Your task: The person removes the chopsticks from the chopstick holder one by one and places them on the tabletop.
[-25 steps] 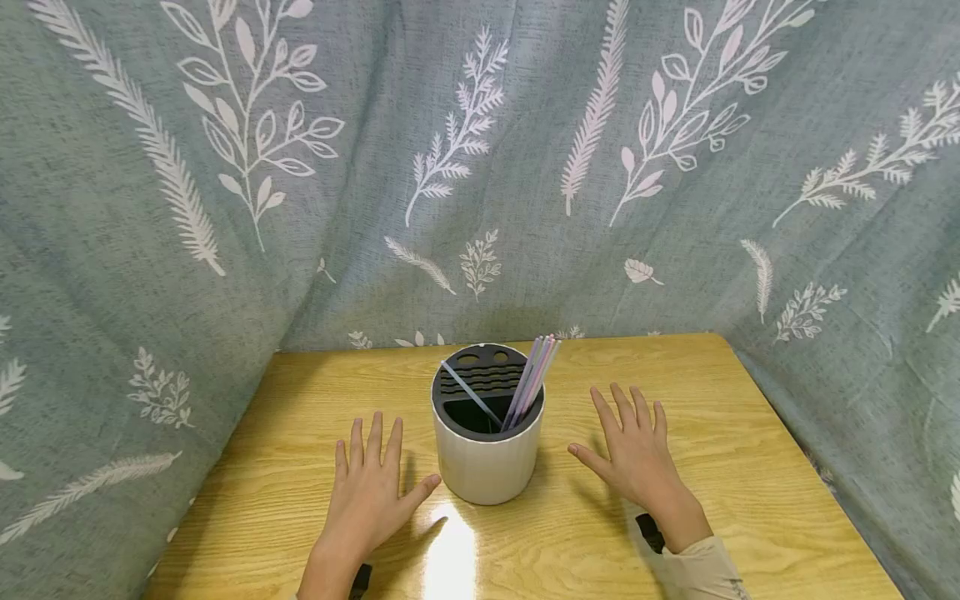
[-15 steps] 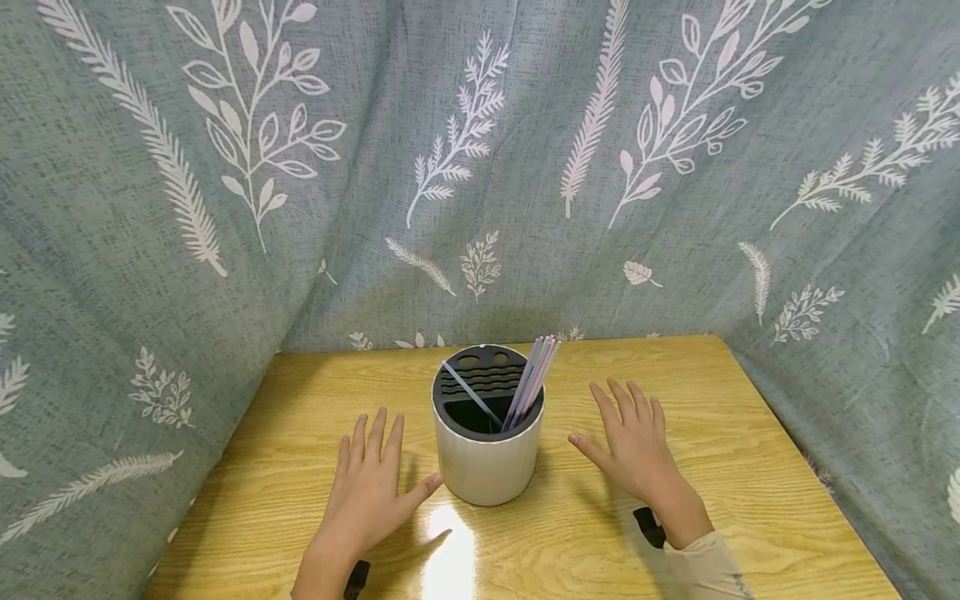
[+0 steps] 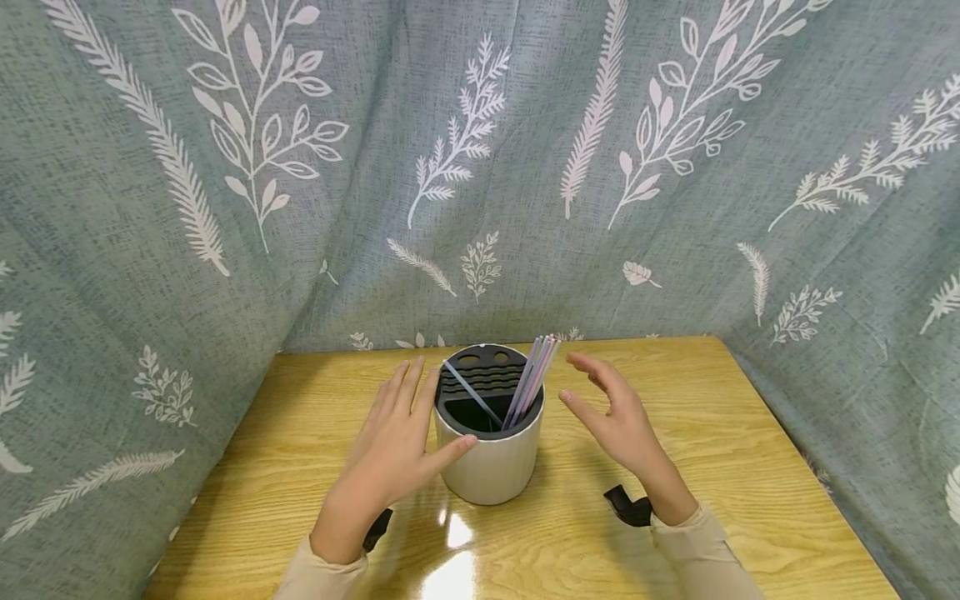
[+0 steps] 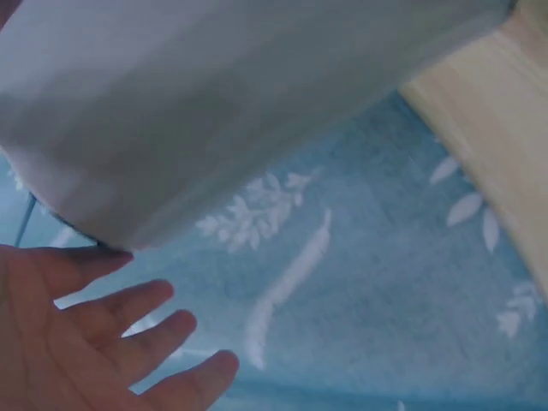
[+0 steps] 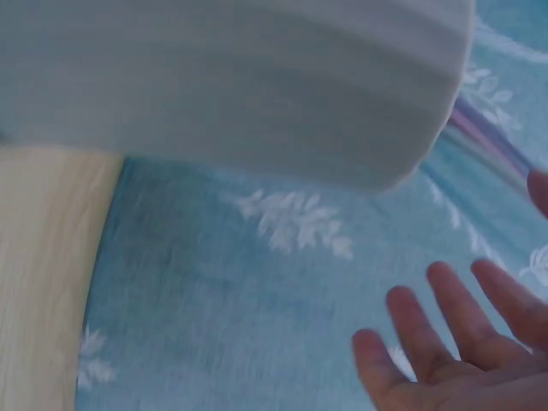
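Note:
A white round holder with a black slotted top stands upright on the table. Several thin pink and purple sticks lean to the right out of its front compartment, and one bluish stick slants left. My left hand is raised at the holder's left side, fingers extended, its thumb overlapping the front wall in the head view. To the right, my right hand hovers near the sticks with fingers slightly bent and nothing in them. Both wrist views show the holder's pale wall close by the fingers.
The wooden table extends around the holder. A blue-green curtain with white leaf patterns hangs behind it and along both sides. Black wrist straps sit at the wrists, and light reflects off the table's front.
Both hands have risen and moved inward toward the holder, the left one now overlapping its side. The right fingers have bent somewhat. The holder and sticks have stayed in place.

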Demonstrator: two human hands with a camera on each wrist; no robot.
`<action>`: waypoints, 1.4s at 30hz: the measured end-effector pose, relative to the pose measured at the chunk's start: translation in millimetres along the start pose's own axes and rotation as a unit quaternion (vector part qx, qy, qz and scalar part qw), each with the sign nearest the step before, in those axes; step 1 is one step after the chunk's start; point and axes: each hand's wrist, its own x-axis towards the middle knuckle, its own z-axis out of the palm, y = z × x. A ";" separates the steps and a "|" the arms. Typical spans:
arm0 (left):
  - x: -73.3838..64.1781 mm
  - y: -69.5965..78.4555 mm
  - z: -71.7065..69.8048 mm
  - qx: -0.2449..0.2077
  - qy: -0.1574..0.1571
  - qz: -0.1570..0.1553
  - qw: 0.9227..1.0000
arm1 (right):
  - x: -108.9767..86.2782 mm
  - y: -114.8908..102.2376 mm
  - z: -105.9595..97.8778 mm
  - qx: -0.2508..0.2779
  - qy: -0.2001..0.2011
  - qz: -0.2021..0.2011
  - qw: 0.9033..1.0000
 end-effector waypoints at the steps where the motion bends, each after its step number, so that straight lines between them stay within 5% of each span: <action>1: 3.4 1.7 -0.2 -0.002 -0.005 0.002 1.000 | 2.3 -1.7 2.0 0.029 0.007 -0.003 1.000; 6: 17.7 8.2 1.1 -0.008 -0.022 0.019 1.000 | 10.4 -7.5 11.7 0.157 0.039 -0.002 0.987; 10: 24.1 11.3 3.7 -0.007 -0.037 0.021 0.999 | 13.0 -10.1 19.5 0.199 0.047 0.013 0.979; 30: 26.0 14.6 7.6 -0.007 -0.061 0.025 0.998 | 19.4 -17.4 28.3 0.182 0.073 0.016 0.980; 42: 26.0 15.0 7.9 -0.016 -0.059 0.028 0.998 | 54.3 -48.5 -9.1 0.200 0.105 -0.075 0.971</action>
